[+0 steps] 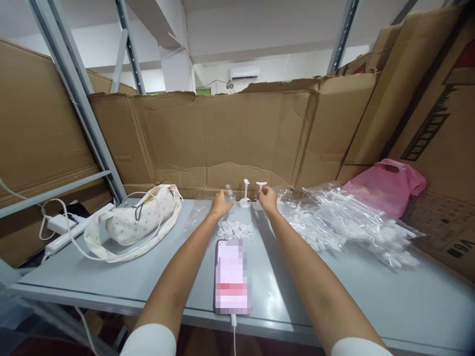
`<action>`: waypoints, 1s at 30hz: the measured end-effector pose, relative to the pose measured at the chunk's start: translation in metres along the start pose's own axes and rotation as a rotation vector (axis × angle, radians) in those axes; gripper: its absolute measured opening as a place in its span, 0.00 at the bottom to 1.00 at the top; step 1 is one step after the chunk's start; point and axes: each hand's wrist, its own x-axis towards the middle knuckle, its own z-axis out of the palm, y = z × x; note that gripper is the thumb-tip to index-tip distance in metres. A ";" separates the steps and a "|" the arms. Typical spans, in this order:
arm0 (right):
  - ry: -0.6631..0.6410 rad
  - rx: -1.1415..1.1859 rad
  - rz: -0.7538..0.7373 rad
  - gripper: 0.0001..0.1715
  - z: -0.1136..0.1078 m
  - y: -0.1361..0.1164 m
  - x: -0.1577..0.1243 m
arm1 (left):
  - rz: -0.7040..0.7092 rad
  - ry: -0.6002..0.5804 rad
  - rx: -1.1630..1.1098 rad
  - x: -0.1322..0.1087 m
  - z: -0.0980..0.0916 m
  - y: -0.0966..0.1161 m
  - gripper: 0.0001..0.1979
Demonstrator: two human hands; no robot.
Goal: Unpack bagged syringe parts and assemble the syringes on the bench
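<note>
"Briefly, head view: what's the main risk w/ the white stand (261,183) at the R hand (268,199)?"

"Prob. tipping: thin stem, small base, so a sideways nudge from the fingers could topple it, poss. into the neighbouring stand (245,194), upright just to its L."

"& the clear bottle (230,196) at the L hand (221,202)?"

"Light, by the look; a knock could send it over. A low sweep of either wrist might also scatter the loose white pieces (233,230) on the counter (96,284), just beyond the phone (232,277)."

"Pose, pls?"

"Both arms reach fwd, nearly straight, converging twd the counter's back edge. R fingers: pinched on the stand's stem, below its curved top. L fingers: curled beside the bottle; can't tell whether they grip it, contact being too small to make out."
</note>
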 end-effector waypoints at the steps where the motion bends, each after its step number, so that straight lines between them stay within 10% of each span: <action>1: 0.000 -0.005 0.007 0.15 0.002 0.003 0.002 | 0.001 0.003 0.009 0.002 0.004 0.001 0.21; 12: -0.003 -0.077 0.045 0.17 0.009 0.021 0.010 | -0.125 -0.013 0.088 0.010 0.026 0.015 0.23; 21: -0.053 -0.252 -0.046 0.23 0.006 0.013 0.009 | -0.134 -0.061 0.037 0.010 0.041 0.012 0.06; 30: -0.008 -0.735 -0.018 0.18 -0.057 -0.014 0.013 | 0.034 -0.121 -0.069 -0.023 0.012 0.024 0.05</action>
